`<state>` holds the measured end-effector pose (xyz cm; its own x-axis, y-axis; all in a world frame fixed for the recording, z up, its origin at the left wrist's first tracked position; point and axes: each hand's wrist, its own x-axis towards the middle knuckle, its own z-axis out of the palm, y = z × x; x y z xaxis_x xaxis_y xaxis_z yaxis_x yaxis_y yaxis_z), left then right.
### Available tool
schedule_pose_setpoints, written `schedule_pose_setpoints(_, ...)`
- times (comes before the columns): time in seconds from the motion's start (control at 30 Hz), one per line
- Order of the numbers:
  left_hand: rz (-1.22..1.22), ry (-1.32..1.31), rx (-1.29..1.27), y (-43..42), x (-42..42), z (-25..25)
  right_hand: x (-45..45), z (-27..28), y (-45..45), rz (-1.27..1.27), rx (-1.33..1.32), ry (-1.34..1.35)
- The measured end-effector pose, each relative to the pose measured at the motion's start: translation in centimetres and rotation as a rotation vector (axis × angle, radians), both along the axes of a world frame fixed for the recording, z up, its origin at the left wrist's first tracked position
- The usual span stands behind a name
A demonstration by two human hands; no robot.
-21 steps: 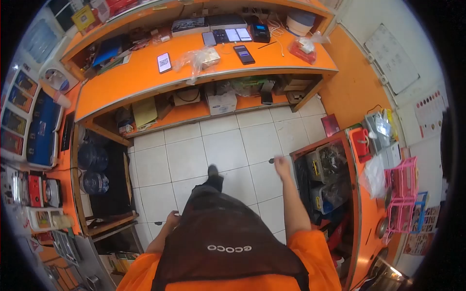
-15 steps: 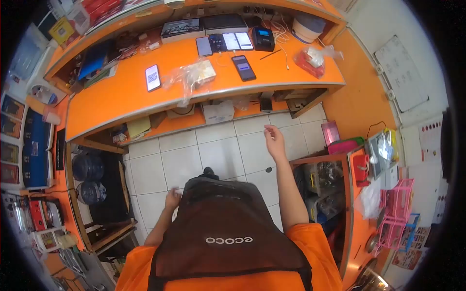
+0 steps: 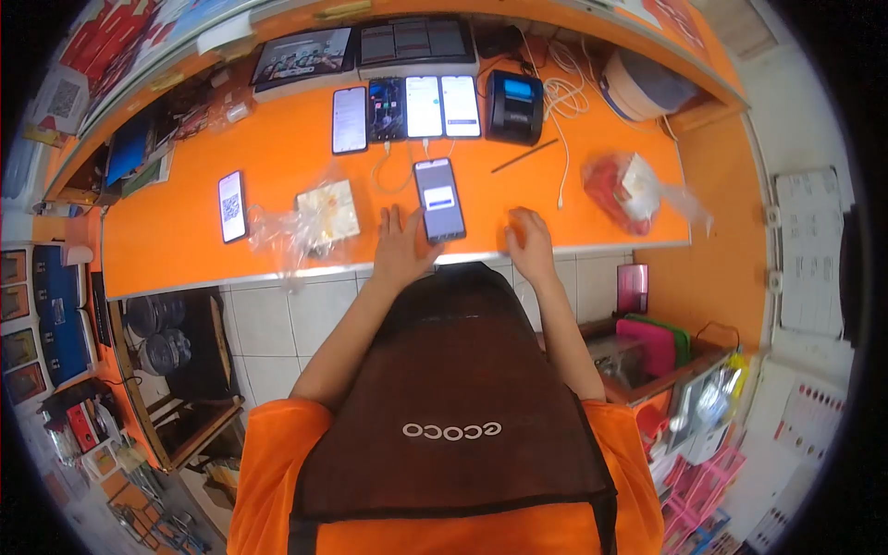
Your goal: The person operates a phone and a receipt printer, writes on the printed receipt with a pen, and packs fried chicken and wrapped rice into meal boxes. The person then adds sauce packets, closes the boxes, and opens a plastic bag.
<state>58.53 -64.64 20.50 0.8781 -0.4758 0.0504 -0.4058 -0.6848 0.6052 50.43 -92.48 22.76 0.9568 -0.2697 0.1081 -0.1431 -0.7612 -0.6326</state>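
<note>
At the counter's front edge, my left hand (image 3: pixel 402 248) lies with fingers spread. Its thumb reaches the lower left corner of a dark smartphone (image 3: pixel 439 201), which lies face up with its screen lit; whether they touch I cannot tell. To the right of that phone, my right hand (image 3: pixel 530 244) rests at the edge, fingers slightly bent and apart, holding nothing. A white box (image 3: pixel 328 213) with a clear plastic bag (image 3: pixel 282 236) partly over it sits left of my left hand.
Several lit phones, among them a white-screened phone (image 3: pixel 424 106), stand in a row before two tablets. A black printer (image 3: pixel 514 106) is beside them, with white cables (image 3: pixel 566 97). A phone showing a QR code (image 3: pixel 232 208) lies left; a red bagged packet (image 3: pixel 618 192) right.
I have come up to the counter. Both hands have moved from beside my body over the floor to the counter's front edge, on either side of the dark smartphone.
</note>
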Motion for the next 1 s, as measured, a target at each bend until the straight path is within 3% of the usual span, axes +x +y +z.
schedule_pose_setpoints(0.07,0.034,0.077,0.166,-1.6,0.5,1.6,2.5,-0.5,-1.9,0.128,-0.12,0.011)
schedule_pose_setpoints(0.23,0.076,0.125,0.223,-2.8,0.6,2.1,5.9,0.2,-3.7,0.34,-0.154,0.165)
schedule_pose_setpoints(0.5,0.07,0.188,0.287,-3.8,1.2,3.7,7.6,1.9,-4.8,0.441,-0.153,0.319)
schedule_pose_setpoints(0.8,0.259,0.142,0.058,-3.6,3.1,3.5,8.3,2.4,-5.9,0.494,-0.088,0.359)
schedule_pose_setpoints(0.9,0.286,0.0,0.176,-5.1,5.1,3.9,8.4,2.5,-6.1,0.505,-0.09,0.374)
schedule_pose_setpoints(1.0,0.28,0.069,0.245,-6.2,6.7,3.9,8.5,2.5,-6.2,0.517,-0.105,0.403)
